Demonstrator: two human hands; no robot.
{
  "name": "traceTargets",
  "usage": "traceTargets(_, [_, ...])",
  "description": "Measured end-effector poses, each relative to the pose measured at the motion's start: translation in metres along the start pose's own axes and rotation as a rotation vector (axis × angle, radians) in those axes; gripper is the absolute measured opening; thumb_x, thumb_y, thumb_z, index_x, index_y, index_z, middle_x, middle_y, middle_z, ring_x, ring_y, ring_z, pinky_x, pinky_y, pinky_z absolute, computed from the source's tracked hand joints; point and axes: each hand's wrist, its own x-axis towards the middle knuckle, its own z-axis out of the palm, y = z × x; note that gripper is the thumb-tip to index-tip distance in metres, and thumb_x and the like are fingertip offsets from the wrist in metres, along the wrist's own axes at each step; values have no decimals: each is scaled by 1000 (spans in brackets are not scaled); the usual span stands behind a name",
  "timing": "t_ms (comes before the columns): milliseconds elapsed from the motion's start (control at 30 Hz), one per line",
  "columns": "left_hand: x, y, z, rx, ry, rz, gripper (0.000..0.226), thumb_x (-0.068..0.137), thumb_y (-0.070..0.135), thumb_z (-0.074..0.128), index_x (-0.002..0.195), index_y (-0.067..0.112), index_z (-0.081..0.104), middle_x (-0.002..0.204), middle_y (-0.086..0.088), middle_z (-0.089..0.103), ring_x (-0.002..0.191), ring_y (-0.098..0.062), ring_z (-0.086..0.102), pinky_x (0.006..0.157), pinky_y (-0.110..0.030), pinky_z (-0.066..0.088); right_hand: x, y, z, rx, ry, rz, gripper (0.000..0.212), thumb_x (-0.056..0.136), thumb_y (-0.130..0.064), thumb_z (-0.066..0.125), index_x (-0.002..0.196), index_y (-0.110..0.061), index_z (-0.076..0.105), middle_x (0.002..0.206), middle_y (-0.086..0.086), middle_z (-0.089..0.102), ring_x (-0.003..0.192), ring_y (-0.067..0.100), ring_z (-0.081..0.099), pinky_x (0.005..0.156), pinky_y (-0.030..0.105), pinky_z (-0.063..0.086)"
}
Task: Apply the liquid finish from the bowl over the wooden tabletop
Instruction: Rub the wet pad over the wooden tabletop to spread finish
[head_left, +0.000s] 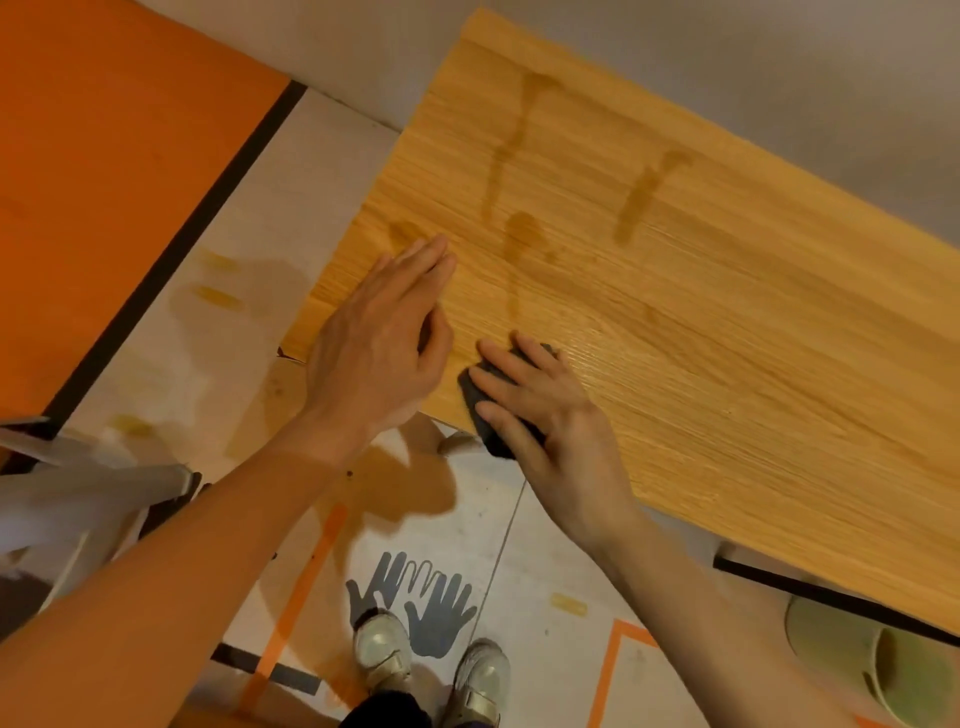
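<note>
Several wet streaks (524, 171) across tabletop (727, 322)

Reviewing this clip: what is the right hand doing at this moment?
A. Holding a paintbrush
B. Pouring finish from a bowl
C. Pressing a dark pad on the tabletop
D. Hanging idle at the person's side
C: the right hand has its fingers laid over a dark pad at the near edge of the wooden tabletop.

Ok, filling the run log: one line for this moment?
left hand flat on tabletop | right hand presses dark pad | finish streaks unspread
</note>
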Motion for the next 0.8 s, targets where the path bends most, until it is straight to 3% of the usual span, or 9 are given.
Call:
traceTargets(167, [0,2,-5,5,-72,-23,53,100,24,35,151,10,42,161,-2,35,151,-14,28,126,-32,18,73,2,9,-141,157,135,35,102,-27,47,132,-15,58,147,0,47,145,23,25,121,38,8])
traceTargets(333, [1,3,-8,9,-111,-72,55,101,26,33,154,14,36,164,2,27,151,-7,20,124,-18,3,-14,-24,27,-141,152,85,38,101,-22,52,138,-16,52,150,-4,42,147,15,20,121,40,17])
traceTargets(467, [4,2,-8,-15,-132,-70,56,99,27,33,154,14,36,164,2,26,152,-8,20,124,-22,6,-7,-12,17,-87,103,81,37,101,-26,50,137,-17,53,148,-7,42,146,11,22,121,37,19])
traceTargets(633, [3,1,-6,-8,-134,-71,56,99,26,35,154,13,36,164,1,27,152,-10,21,125,-25,9,70,23,-12,-111,279,269,35,101,-26,49,133,-15,58,145,-1,49,144,19,29,118,38,25])
traceTargets(733, [2,2,-6,-17,-138,-75,56,99,26,34,154,13,36,164,1,28,152,-10,21,125,-26,10,38,8,-1,-121,273,238,37,101,-25,51,134,-11,56,145,1,49,143,12,26,120,30,18])
traceTargets(800, [1,2,-7,-15,-145,-81,57,99,27,32,155,14,35,164,2,27,152,-9,20,126,-28,11,-11,-8,11,-142,194,164,39,101,-25,51,138,-12,52,149,-1,43,147,13,21,122,35,15])
